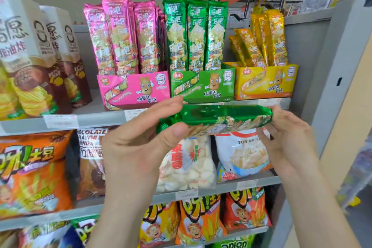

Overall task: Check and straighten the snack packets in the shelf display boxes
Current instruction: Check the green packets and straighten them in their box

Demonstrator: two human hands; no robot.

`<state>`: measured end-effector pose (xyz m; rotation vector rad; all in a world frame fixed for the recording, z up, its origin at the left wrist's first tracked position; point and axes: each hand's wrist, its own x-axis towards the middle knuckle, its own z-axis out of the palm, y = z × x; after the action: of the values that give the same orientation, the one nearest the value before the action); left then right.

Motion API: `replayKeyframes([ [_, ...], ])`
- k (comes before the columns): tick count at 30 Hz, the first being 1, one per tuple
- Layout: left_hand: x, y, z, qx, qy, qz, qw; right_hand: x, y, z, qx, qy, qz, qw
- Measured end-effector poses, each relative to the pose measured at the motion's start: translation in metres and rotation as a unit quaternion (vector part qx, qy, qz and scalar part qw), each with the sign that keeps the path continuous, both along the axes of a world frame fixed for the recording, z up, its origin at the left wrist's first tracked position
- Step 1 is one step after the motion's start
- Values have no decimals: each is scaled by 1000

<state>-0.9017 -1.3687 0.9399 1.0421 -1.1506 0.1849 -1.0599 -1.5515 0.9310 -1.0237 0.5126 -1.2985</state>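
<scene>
Bright, even light; blurred, bowed edges.

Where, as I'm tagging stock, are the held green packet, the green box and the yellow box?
green packet (pixel 221 116): head view, middle of its shiny face.
green box (pixel 203 86): head view, front panel.
yellow box (pixel 265 83): head view, front panel.

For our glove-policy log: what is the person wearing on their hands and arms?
Nothing: the left hand and right hand are bare, no gloves, rings or watch. Both forearms are uncovered to the frame's edge, no sleeve in view. The left thumbnail looks short, unpainted.
</scene>
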Motion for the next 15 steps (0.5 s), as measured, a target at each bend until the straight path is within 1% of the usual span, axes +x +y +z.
replayKeyframes([
  [2,-12,-4,10,-39,73,-65,994,-2,1,-11,-48,107,-82,990],
  [4,-20,-8,17,-42,103,-69,991,-5,4,-17,-142,217,-169,951],
  [5,-23,-10,21,-34,107,-65,992,-8,8,-16,-202,248,-192,928],
  [6,-26,-12,24,-23,109,-65,992,-10,13,-14,-271,261,-191,907],
  [7,-29,-16,27,-12,111,-71,991,-10,20,-11,-334,268,-164,889],
  [9,-35,-25,30,2,118,-92,989,-2,37,-5,-408,276,-49,869],
  [10,-39,-30,30,6,122,-103,987,5,44,-4,-422,265,7,867],
  [11,-41,-33,30,9,131,-115,985,12,48,-7,-424,245,42,871],
  [12,-43,-36,30,12,148,-130,980,16,52,-9,-420,224,52,878],
  [15,-37,-39,27,37,211,-171,962,19,54,-12,-404,185,29,896],
])
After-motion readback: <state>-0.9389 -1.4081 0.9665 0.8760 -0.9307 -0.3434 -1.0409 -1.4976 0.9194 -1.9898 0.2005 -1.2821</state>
